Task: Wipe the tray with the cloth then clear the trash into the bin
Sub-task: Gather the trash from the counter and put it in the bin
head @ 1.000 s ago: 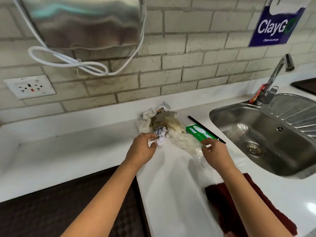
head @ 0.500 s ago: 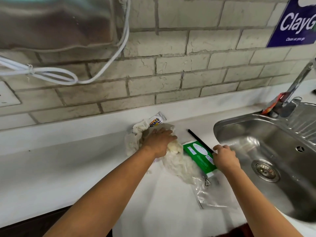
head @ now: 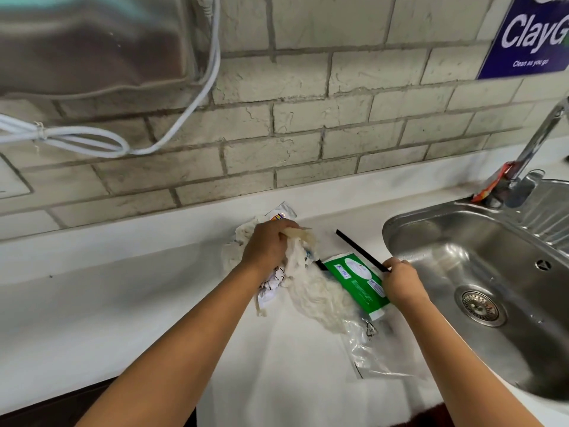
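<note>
A heap of trash lies on the white counter (head: 101, 303) near the wall. My left hand (head: 266, 245) grips a bundle of crumpled white tissue (head: 308, 278) and wrappers at the top of the heap. A printed paper scrap (head: 269, 286) lies below that hand. My right hand (head: 400, 280) pinches the near end of a black straw (head: 358, 249) that lies across a green packet (head: 354, 280). A clear plastic bag (head: 375, 349) spreads toward me below the packet. A dark red cloth (head: 437, 416) shows at the bottom edge.
A steel sink (head: 480, 272) with a drain sits at the right, its tap (head: 535, 143) behind it beside an orange wrapper (head: 492, 183). A brick wall runs behind the counter, with a steel appliance (head: 92, 44) and white cable (head: 92, 140) hanging at upper left.
The view has closed in on the heap. My left hand went from pressing flat on the tissue to gripping a bundle of it. My right hand shifted from the packet's edge to the straw's end.
</note>
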